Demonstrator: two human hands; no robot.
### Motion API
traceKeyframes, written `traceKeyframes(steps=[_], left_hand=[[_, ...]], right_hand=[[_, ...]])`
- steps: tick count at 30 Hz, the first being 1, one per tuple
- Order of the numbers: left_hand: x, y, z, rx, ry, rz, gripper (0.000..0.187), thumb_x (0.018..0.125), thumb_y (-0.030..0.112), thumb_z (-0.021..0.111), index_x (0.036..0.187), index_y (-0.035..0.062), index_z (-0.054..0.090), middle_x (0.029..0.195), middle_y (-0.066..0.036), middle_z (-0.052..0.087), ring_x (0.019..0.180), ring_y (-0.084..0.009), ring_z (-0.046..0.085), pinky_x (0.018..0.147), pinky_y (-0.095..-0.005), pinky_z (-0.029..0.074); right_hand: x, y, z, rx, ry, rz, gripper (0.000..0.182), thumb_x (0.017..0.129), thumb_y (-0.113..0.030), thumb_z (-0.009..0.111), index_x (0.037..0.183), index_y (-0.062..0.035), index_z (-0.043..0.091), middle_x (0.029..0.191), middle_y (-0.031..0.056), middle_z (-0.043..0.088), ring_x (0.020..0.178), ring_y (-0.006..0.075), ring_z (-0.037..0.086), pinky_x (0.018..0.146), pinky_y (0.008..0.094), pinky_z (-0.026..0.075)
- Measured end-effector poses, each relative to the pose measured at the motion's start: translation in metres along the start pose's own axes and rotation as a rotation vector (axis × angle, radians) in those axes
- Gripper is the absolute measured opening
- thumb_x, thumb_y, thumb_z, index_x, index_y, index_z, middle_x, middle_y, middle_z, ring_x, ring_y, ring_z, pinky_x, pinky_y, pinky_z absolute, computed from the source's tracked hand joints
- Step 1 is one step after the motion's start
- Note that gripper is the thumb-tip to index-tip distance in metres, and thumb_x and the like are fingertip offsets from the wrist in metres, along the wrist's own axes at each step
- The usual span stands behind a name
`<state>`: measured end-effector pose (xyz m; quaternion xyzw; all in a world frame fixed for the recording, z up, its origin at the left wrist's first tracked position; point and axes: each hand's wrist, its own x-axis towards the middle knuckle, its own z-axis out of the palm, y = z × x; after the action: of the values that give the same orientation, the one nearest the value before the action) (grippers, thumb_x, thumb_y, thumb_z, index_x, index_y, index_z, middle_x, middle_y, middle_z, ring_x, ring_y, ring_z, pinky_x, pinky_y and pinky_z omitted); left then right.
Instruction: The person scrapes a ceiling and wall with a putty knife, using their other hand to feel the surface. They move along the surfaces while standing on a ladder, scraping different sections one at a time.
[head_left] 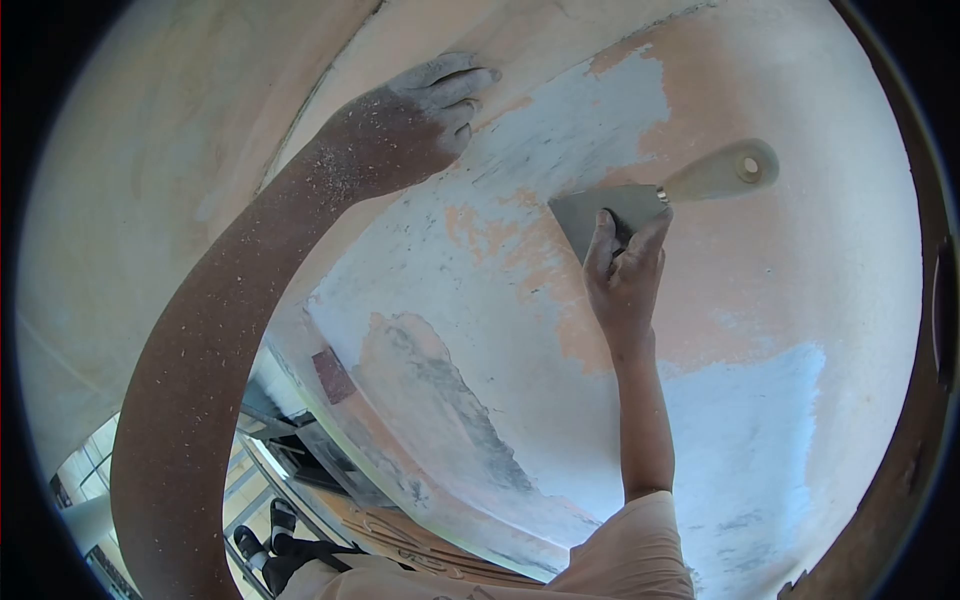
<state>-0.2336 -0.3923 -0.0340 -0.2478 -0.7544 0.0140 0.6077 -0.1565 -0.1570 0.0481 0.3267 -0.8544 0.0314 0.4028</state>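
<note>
My right hand [628, 270] pinches the metal blade of a putty knife [605, 212], thumb on the near face and fingers wrapped at its edge. The pale handle [725, 172] points away to the upper right, and the blade lies close over the patchy wall [520, 330]. My left hand [435, 108], powdered with white dust, reaches up with fingers stretched out along the wall's upper part. Nothing shows in its grasp. Between the hands, white filler [590, 110] borders bare peach-coloured plaster [720, 100].
A dark red rectangular patch [333, 376] sits near the wall's lower left edge. Below are metal rails [275, 485], brown boards [430, 535] and my sandalled feet [282, 518]. A brown edge [905, 450] runs down the right side.
</note>
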Motion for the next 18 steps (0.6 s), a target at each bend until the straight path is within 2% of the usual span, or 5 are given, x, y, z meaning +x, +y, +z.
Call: traceKeyframes(steps=[1, 10, 14, 17, 18], left_hand=[[0.001, 0.000, 0.000, -0.013, -0.001, -0.003, 0.012, 0.075, 0.012, 0.061, 0.082, 0.0039, 0.067, 0.104, -0.003, 0.062, 0.118, -0.0180, 0.046, 0.104, -0.0314, 0.036], [-0.001, 0.000, -0.002, 0.002, 0.005, -0.012, 0.014, 0.075, 0.013, 0.062, 0.085, 0.0036, 0.068, 0.108, -0.003, 0.062, 0.117, -0.0176, 0.046, 0.104, -0.0314, 0.036], [0.000, -0.001, -0.003, 0.016, -0.017, -0.003, 0.014, 0.076, 0.013, 0.062, 0.085, 0.0042, 0.068, 0.110, -0.003, 0.062, 0.117, -0.0173, 0.046, 0.104, -0.0315, 0.036], [-0.001, 0.001, -0.002, 0.037, -0.016, -0.004, 0.013, 0.077, 0.013, 0.062, 0.085, 0.0045, 0.068, 0.109, -0.002, 0.062, 0.117, -0.0169, 0.046, 0.104, -0.0317, 0.036], [0.000, 0.000, -0.002, 0.046, -0.015, -0.006, 0.013, 0.077, 0.014, 0.062, 0.085, 0.0046, 0.068, 0.109, -0.002, 0.062, 0.117, -0.0167, 0.046, 0.104, -0.0318, 0.036]], right_hand=[[-0.002, 0.000, -0.001, 0.021, -0.012, 0.028, 0.032, 0.089, -0.002, 0.051, 0.113, 0.0053, 0.032, 0.089, 0.0197, 0.054, 0.078, 0.0266, 0.060, 0.065, 0.0346, 0.049], [-0.010, 0.001, 0.000, -0.091, -0.027, 0.080, 0.041, 0.086, -0.001, 0.056, 0.118, 0.0067, 0.031, 0.093, 0.0221, 0.056, 0.083, 0.0304, 0.061, 0.066, 0.0364, 0.050], [0.006, 0.002, -0.012, 0.060, 0.160, 0.132, 0.041, 0.087, -0.001, 0.056, 0.118, 0.0059, 0.031, 0.091, 0.0223, 0.059, 0.079, 0.0319, 0.064, 0.065, 0.0378, 0.051], [0.000, 0.004, -0.005, -0.183, 0.026, -0.107, 0.043, 0.086, -0.006, 0.057, 0.113, 0.0157, 0.032, 0.064, 0.0208, 0.056, 0.051, 0.0325, 0.061, 0.047, 0.0375, 0.048], [-0.002, 0.000, -0.001, -0.178, 0.003, -0.165, 0.035, 0.086, -0.003, 0.056, 0.107, 0.0146, 0.034, 0.061, 0.0191, 0.056, 0.050, 0.0317, 0.061, 0.044, 0.0367, 0.047]])
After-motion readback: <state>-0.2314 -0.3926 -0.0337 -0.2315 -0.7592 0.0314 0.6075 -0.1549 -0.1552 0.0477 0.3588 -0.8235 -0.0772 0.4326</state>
